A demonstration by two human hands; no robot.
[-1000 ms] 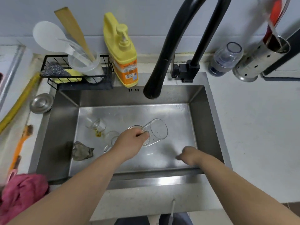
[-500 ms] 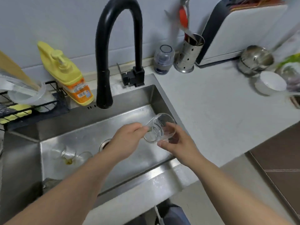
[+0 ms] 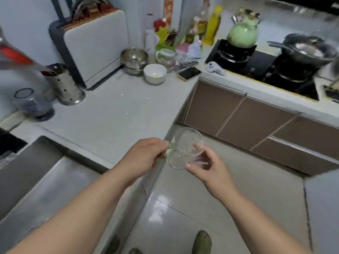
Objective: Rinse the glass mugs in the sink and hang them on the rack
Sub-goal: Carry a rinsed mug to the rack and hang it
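Note:
A clear glass mug (image 3: pixel 184 148) lies on its side in the air, past the counter's front edge and above the floor. My left hand (image 3: pixel 145 155) grips its handle from the left. My right hand (image 3: pixel 206 166) holds the mug's body from the right, with the fingertips on the glass. The steel sink (image 3: pixel 36 173) shows only as its right part at the lower left. No other mugs and no rack can be seen in this view.
On the white counter (image 3: pixel 110 114) stand a perforated steel utensil holder (image 3: pixel 64 85), a small jar (image 3: pixel 33 105), a white appliance (image 3: pixel 93 46), steel bowls (image 3: pixel 134 60), a white bowl (image 3: pixel 155 73) and a phone (image 3: pixel 189 73). A stove (image 3: pixel 256 59) with a green kettle and a pan is at right.
The view has swung right, away from the sink. Both hands have carried the mug from over the basin out past the counter edge; a second ago the right hand was empty.

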